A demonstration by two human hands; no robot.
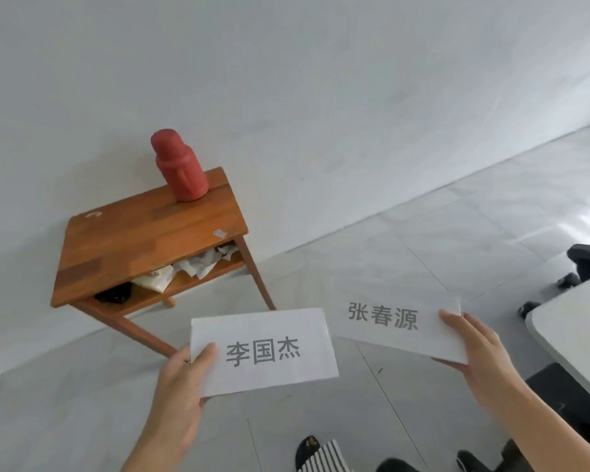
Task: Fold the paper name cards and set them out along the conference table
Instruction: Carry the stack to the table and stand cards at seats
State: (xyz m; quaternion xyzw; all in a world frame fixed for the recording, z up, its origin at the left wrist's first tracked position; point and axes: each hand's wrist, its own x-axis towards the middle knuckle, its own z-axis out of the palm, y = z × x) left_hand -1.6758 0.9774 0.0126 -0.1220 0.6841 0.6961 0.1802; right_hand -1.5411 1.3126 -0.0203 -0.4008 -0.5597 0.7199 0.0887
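Pale floor tiles (440, 240) and a bare white wall (286, 80) filled most of the view, with a small wooden side table (143, 240) standing against the wall at far left, a red flask (181, 166) upright on its top and crumpled papers on its lower shelf. Only a corner of the white conference table (573, 321) showed at the right edge.

The person held one name card in each of the hands, both in the air above the floor. The left hand (181, 379) pinched the left edge of the near card (263, 350), thumb on its face; the right hand (474, 349) gripped the right end of the farther card (399, 323). The two cards sat close together, their inner corners nearly meeting — whether they touched could not be told. Both looked already folded, lying flat.

The risk from here seemed to lie in the one-edge grips: each card hung unsupported at its free end, so a quick turn toward the conference table could let one sag, slip and drop to the floor — or crease its printed face.
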